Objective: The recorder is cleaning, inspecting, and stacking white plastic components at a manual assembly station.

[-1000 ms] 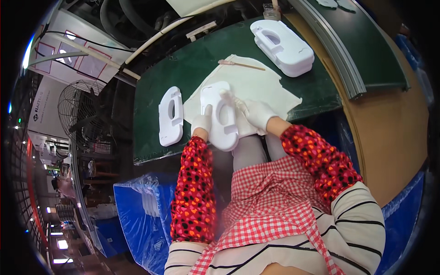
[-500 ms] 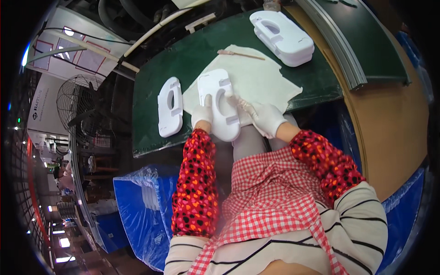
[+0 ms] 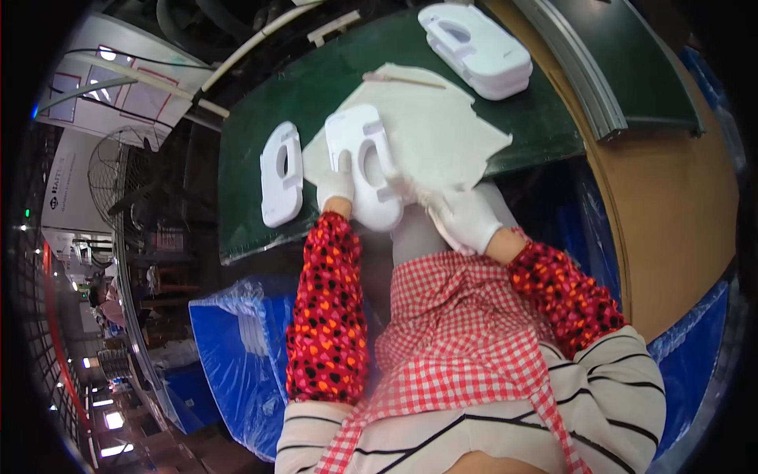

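A white plastic casing [image 3: 377, 208] with an oval opening and notches along one side is tilted over the near edge of the green table. My gloved left hand [image 3: 337, 186] grips its left side, with the thumb lying on the upper face. At the casing's lower right edge, by a notch, is my gloved right hand [image 3: 467, 217]. Its fingers are drawn together and partly blurred; whatever they hold cannot be made out. Left of the held casing lies a similar white casing [image 3: 273, 189]. Beneath and beyond the hands spreads a pale cloth [image 3: 438, 126].
A stack of white casings [image 3: 493, 67] rests at the table's far right. A thin stick-like tool [image 3: 407, 79] lies on the cloth. Plastic-lined blue bins [image 3: 237, 355] stand beside me, cardboard [image 3: 671, 237] at right. A metal rail [image 3: 580, 75] borders the green table [image 3: 245, 229].
My right hand has moved down along the casing's right edge, from the opening to the lower notch. The left hand keeps its grip. The whole view has shifted slightly.
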Demonstrator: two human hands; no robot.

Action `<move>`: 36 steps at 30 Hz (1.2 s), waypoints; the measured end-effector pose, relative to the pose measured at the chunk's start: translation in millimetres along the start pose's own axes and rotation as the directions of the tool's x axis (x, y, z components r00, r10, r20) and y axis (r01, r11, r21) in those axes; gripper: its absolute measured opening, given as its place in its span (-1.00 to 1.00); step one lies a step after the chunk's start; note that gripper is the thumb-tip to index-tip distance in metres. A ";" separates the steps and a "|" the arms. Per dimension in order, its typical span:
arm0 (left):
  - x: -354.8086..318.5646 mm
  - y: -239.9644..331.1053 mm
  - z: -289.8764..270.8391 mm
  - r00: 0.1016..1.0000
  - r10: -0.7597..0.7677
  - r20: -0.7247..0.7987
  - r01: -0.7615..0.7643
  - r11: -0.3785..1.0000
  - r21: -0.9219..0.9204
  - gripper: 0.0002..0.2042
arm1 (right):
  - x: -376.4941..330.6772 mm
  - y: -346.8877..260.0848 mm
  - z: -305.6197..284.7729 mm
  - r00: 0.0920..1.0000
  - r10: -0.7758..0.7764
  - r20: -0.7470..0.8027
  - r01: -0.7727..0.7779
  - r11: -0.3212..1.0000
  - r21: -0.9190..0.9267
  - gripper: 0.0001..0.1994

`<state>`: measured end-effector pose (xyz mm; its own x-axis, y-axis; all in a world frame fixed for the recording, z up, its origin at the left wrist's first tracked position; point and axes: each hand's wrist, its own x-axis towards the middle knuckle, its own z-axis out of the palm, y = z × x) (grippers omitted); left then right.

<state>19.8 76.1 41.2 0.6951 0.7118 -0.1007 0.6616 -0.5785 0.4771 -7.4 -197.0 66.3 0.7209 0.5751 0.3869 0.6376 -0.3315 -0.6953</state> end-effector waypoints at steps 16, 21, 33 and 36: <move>-0.6 -15.9 7.7 0.996 0.086 0.009 -0.085 0.995 -0.045 -0.13 | -21.5 -15.0 -22.2 0.917 0.352 0.189 -0.396 0.866 0.307 -0.68; -1.5 -43.4 -7.3 0.981 0.078 0.178 0.007 0.902 -0.432 -0.27 | -19.3 -32.0 -51.5 0.935 0.341 -0.102 -0.246 0.825 0.508 -0.69; -69.4 -30.1 1.7 0.815 0.296 0.498 0.486 0.120 -0.866 -0.50 | -27.0 -45.3 -25.2 0.989 0.122 -0.081 -0.088 0.937 0.338 -0.67; -77.8 -28.4 -4.1 0.776 0.342 0.530 0.541 0.071 -0.838 -0.49 | -26.8 -80.3 -60.8 0.973 0.215 -0.088 -0.099 0.724 0.682 -0.65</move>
<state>-54.2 38.8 39.1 0.9148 0.1428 -0.3778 0.1877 0.6780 0.7107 -61.5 -231.2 148.6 0.8623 0.4224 0.2794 0.2051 0.2133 -0.9552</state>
